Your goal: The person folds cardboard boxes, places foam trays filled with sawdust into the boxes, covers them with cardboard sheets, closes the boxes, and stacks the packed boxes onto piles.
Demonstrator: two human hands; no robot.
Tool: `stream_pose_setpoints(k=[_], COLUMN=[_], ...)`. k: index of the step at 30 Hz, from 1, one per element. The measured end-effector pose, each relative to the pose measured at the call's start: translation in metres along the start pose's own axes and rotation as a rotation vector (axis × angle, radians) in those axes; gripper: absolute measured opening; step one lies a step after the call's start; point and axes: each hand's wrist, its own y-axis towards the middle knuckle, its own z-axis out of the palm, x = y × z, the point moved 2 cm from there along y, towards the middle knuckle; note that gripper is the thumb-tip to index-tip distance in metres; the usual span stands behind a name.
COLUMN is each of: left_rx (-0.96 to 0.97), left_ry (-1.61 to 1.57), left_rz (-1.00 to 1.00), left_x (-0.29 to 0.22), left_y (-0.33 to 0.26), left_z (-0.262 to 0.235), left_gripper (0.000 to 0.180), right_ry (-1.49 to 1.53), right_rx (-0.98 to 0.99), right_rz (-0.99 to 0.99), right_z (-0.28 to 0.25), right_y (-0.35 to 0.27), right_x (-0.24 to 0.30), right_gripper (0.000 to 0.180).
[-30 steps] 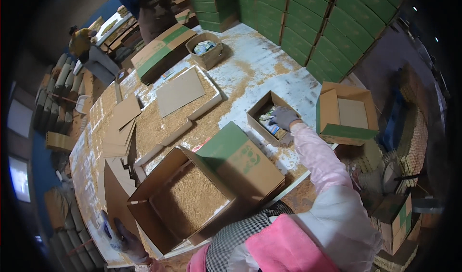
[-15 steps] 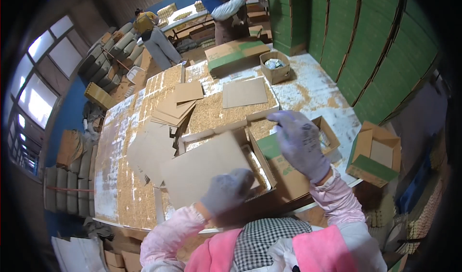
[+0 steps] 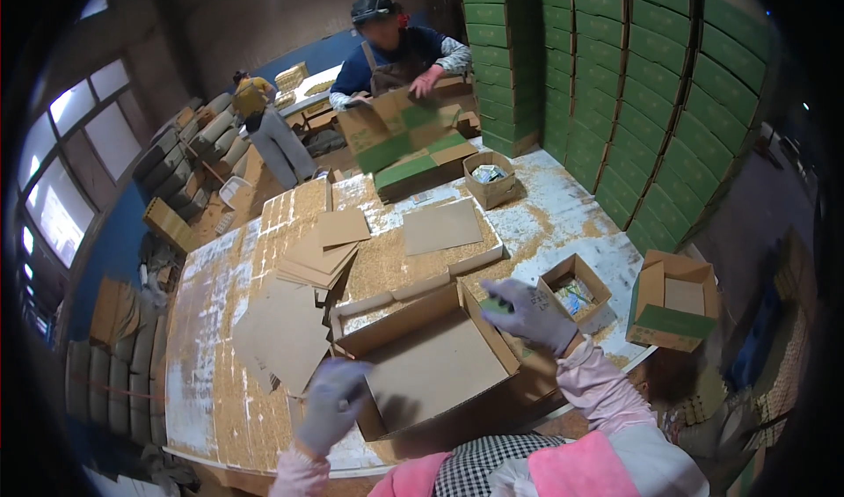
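An open cardboard box (image 3: 505,361) sits at the near edge of the table in front of me, with a flat grey-brown cardboard sheet (image 3: 431,369) lying inside it. Gloved in light purple, my left hand (image 3: 331,406) is just outside the box's left wall, its fingers partly bent and apart, holding nothing that I can see. My right hand (image 3: 533,316), in a matching glove, hovers by the right wall with fingers spread and nothing in them. Left of the box lie loose cardboard sheets (image 3: 280,325), with smaller brown pads (image 3: 343,228) behind them.
Grain-like bits in shallow white trays (image 3: 387,296) cover much of the table (image 3: 571,233). Small boxes of packets (image 3: 573,295) stand to the right, near an open green carton (image 3: 673,299). Across the table a person (image 3: 396,66) handles a green-and-brown carton (image 3: 387,132). Green cartons (image 3: 598,84) are stacked at right.
The cardboard sheet my left hand was on now lies flat in the box. That hand has moved left and down, my right hand lower. The person opposite has lifted a carton panel.
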Motion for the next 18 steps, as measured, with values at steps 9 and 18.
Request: stream_pose_setpoints(k=[9,18], left_rx=[-0.225,0.141], left_ry=[-0.694,-1.314], left_rz=[-0.781,-0.409], left_x=[-0.013,-0.066], left_y=[0.008,0.088], left_z=[0.079,0.070], left_gripper=[0.065,0.065], right_ry=[-0.002,0.972], right_rx=[0.181,-0.311], right_rz=[0.414,0.557], right_z=[0.121,-0.010], right_y=[-0.024,-0.129], right_x=[-0.069,-0.036], right_gripper=[0.101,0.086])
